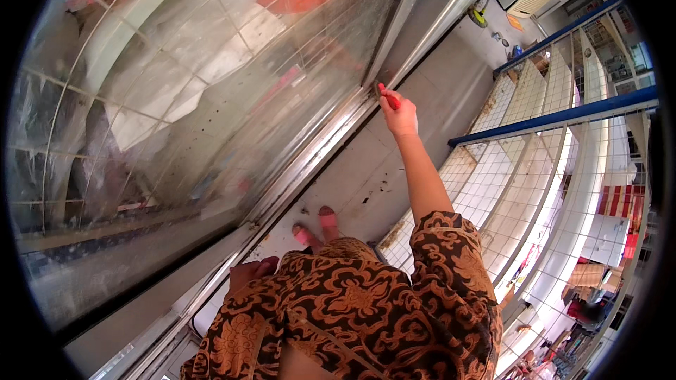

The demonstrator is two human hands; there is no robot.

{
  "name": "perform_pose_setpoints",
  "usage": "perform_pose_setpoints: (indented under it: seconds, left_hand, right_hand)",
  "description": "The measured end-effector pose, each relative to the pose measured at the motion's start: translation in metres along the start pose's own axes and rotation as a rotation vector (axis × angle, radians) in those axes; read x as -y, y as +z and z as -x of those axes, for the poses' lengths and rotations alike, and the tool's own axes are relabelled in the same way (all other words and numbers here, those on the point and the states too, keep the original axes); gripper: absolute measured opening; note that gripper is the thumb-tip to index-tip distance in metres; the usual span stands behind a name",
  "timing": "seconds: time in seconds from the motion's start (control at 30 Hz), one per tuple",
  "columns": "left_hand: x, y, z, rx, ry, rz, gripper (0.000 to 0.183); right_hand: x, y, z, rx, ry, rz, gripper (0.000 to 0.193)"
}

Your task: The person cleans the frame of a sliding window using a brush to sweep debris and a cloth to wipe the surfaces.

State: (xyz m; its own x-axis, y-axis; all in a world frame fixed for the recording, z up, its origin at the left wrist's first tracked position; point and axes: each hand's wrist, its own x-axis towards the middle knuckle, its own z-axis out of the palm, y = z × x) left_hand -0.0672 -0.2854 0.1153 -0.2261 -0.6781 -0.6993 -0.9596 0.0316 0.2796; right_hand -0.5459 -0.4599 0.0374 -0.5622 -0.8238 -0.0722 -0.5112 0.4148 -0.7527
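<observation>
My right hand is stretched out ahead, its fingers wrapped round the red handle of a small tool. The tool's short, dark greyish head is at the inner corner of a metal sliding frame; its exact kind is too small to make out. A large dusty glass pane fills the left side, held by that frame. Low on the left, near the metal track, my left hand is close to my body with its fingers curled. Whatever it may hold is hidden.
Behind the glass lie plastic-wrapped things and a white sheet. White wire-mesh shelves with blue bars stand along the right. Grey floor runs between, with my pink slippers on it. A green-wheeled thing is at the far end.
</observation>
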Motion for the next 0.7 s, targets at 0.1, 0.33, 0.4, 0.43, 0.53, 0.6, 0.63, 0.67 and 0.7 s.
perform_pose_setpoints:
  seconds: [0.1,0.33,0.4,0.43,0.53,0.6,0.63,0.67,0.7]
  left_hand:
    - [-0.004,-0.008,0.004,0.034,-0.041,0.087,0.042]
    - [0.008,0.001,-0.007,0.013,0.09,0.539,0.036]
    - [0.01,0.005,-0.016,0.018,0.115,0.482,0.038]
    - [0.007,0.004,-0.018,0.014,0.126,0.441,0.039]
    - [-0.02,-0.015,-0.019,-0.033,0.187,0.236,0.039]
    - [-0.012,-0.004,-0.03,-0.035,0.263,0.124,0.036]
    - [-0.016,-0.005,-0.03,-0.025,0.224,0.157,0.034]
    - [-0.024,-0.008,-0.032,-0.013,0.187,0.188,0.033]
    - [-0.032,-0.011,-0.035,-0.002,0.151,0.218,0.032]
  right_hand:
    - [0.023,-0.018,0.02,0.101,0.098,0.181,0.025]
    - [0.025,-0.03,0.084,-0.016,0.012,0.06,0.026]
    - [0.028,-0.018,0.087,-0.057,-0.145,0.064,0.029]
    - [0.029,-0.013,0.085,-0.044,-0.188,0.058,0.03]
    - [0.024,0.002,0.065,-0.043,-0.234,0.052,0.033]
    - [0.012,0.014,0.047,-0.092,-0.181,0.077,0.034]
    - [0.012,0.017,0.044,-0.047,-0.111,0.099,0.032]
    - [0.015,0.012,0.043,-0.004,-0.038,0.122,0.031]
    - [0.019,0.007,0.043,0.038,0.035,0.145,0.03]
